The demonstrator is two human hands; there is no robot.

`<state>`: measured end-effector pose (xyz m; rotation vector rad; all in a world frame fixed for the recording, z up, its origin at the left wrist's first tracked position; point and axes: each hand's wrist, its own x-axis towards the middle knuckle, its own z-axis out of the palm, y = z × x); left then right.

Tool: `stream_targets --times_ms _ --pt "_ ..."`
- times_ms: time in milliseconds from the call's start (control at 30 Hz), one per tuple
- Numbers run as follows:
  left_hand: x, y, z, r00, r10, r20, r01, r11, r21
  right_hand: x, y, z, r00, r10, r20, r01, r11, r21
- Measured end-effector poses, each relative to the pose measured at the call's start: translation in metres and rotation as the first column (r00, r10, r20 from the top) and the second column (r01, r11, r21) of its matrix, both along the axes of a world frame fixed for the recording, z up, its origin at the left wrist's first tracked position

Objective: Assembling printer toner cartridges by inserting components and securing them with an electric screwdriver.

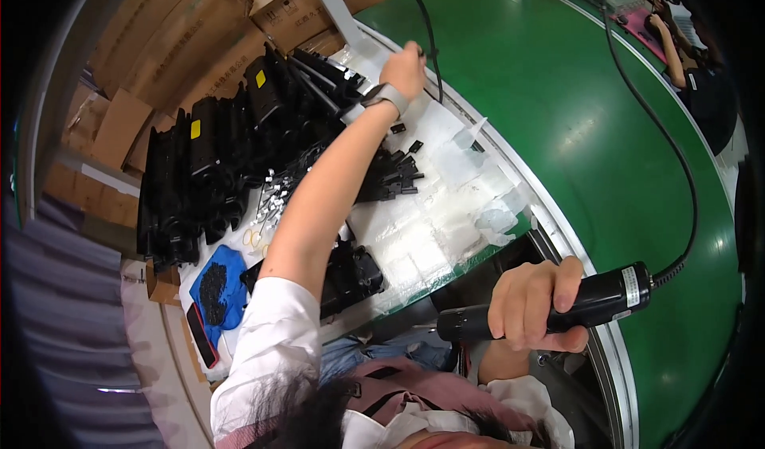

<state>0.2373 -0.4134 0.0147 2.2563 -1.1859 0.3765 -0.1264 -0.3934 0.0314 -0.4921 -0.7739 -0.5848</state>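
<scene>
In my right hand (535,305) is a black corded electric screwdriver (602,299); my fingers wrap round its body and its front end points left. My left arm reaches across the table, a watch (387,96) with a pale strap on its wrist. The fingers of my left hand (405,72) are curled closed near the table's far edge, and whatever they hold is hidden. Long black plastic housings (209,142), some with yellow labels, stand in a row to the left. Small black parts (392,176) and little metal pieces (273,198) lie around my forearm. Nearer me is another black housing (351,278).
A blue bag (231,298) with black screw-like bits and a red-edged phone (201,335) lie at the left. Cardboard boxes (171,31) stack behind. Beyond the metal rail runs a green surface (558,122); the screwdriver's cord (692,202) hangs over it. Another person (701,90) is far right.
</scene>
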Motion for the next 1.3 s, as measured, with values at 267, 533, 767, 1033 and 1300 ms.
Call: stream_targets --times_ms 267,533,767,1033,1300 --pt "-0.050 0.103 0.121 0.807 -0.488 -0.333 -0.060 0.493 -0.868 0.000 0.012 0.003 0.998 0.035 0.059 -0.038 0.998 0.051" --pt "-0.060 0.171 0.139 0.932 -0.332 -0.145 0.172 0.758 -0.629 0.010 0.039 0.016 0.991 0.106 0.078 -0.102 0.993 -0.055" --pt "-0.063 0.197 0.137 0.886 -0.463 -0.028 0.259 0.543 -0.799 0.013 0.055 0.020 0.986 0.159 0.056 -0.147 0.973 -0.181" --pt "-0.095 0.261 0.155 0.981 0.019 0.192 0.055 0.925 -0.376 0.032 0.068 0.029 0.992 0.121 -0.038 -0.126 0.959 -0.254" --pt "-0.122 0.349 0.075 0.973 0.059 -0.222 -0.063 0.998 -0.011 0.039 0.076 0.034 0.970 0.237 -0.056 -0.244 0.945 -0.220"
